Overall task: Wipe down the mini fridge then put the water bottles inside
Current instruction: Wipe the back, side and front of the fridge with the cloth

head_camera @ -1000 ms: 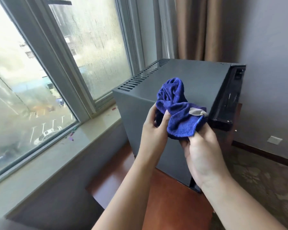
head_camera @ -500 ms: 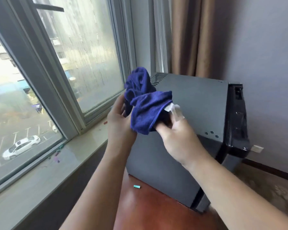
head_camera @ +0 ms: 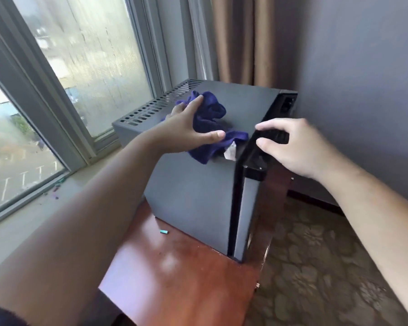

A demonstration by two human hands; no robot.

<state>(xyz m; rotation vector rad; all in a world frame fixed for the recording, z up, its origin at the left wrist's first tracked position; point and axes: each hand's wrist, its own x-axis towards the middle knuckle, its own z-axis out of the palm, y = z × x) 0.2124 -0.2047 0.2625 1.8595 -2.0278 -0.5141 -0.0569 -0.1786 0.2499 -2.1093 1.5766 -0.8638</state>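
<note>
1. Right hand (head_camera: 292,149) loosely open, holding nothing, at top of door (head_camera: 247,208); brace mini fridge (head_camera: 193,196) on wooden table (head_camera: 174,278) there.
2. Left hand (head_camera: 189,128) flat, fingers spread, pressing blue cloth (head_camera: 210,118) onto fridge top; sweep in overlapping strokes.
3. Finish far at vent slots (head_camera: 151,107), pressing lightly; water bottles not in sight.

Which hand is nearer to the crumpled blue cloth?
Left. The left hand rests on the crumpled blue cloth; the right hand is apart from it, at the top of the black fridge door.
</note>
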